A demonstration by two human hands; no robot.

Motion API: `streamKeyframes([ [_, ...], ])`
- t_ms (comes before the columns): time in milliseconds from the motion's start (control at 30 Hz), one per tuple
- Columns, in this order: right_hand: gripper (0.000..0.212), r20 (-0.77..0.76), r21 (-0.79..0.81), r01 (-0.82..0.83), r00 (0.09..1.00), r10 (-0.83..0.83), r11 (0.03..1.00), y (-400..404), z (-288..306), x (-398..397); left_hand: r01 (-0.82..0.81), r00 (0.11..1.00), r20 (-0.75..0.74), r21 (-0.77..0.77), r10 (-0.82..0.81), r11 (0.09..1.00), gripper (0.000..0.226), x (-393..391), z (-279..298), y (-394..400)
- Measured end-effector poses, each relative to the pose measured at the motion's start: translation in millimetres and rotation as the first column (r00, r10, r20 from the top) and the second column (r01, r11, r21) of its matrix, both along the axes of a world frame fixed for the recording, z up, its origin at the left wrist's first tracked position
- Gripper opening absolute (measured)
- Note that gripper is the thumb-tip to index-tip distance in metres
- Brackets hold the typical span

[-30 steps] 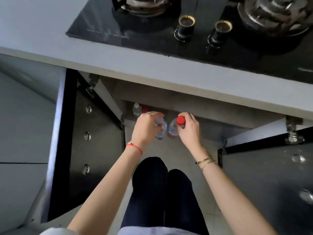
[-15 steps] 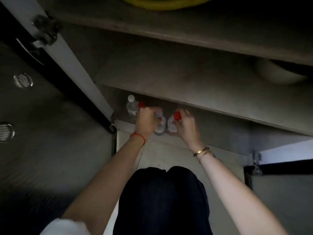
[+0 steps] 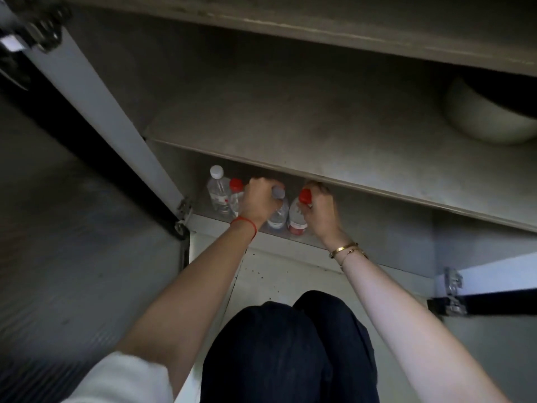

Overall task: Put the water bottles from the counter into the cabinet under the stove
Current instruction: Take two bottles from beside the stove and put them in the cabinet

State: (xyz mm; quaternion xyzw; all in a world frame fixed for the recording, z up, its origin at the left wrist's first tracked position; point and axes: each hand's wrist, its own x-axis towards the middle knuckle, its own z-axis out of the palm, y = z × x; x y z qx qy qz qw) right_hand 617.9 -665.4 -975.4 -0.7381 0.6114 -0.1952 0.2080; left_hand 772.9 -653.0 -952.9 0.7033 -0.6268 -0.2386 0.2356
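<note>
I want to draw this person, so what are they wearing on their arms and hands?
The left hand has a thin red string bracelet on its wrist, and a white sleeve covers the upper arm. The right hand has two slim gold bracelets on its wrist. Both forearms are bare, with no gloves or rings visible.

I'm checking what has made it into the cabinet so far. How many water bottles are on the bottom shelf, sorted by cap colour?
Clear plastic water bottles with red caps: 2
Clear plastic water bottles with white or pale caps: 2
Total: 4
</note>
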Motion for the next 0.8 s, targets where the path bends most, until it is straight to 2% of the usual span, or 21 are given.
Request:
streamKeyframes([
  [167,0.034,0.015,-0.001,0.04,0.999,-0.04,0.999,-1,-8,-3,0.013,1.0,-0.021,0.034,-0.013,0.999,0.033,-2,-5,-9],
  [400,0.036,0.027,0.014,0.036,0.999,-0.036,0.999,2,-9,4,0.034,0.999,-0.037,-0.011,-0.034,0.999,0.033,3,-11,-6],
  [600,0.034,0.04,0.018,0.052,0.998,-0.053,0.998,4,-11,4,0.04,0.997,-0.067,-0.033,-0.042,0.999,0.045,5,-16,3],
  [800,0.032,0.052,0.021,0.042,0.998,-0.043,0.999,1,-8,2,0.02,0.997,-0.07,-0.031,-0.022,0.999,0.037,4,-19,9],
])
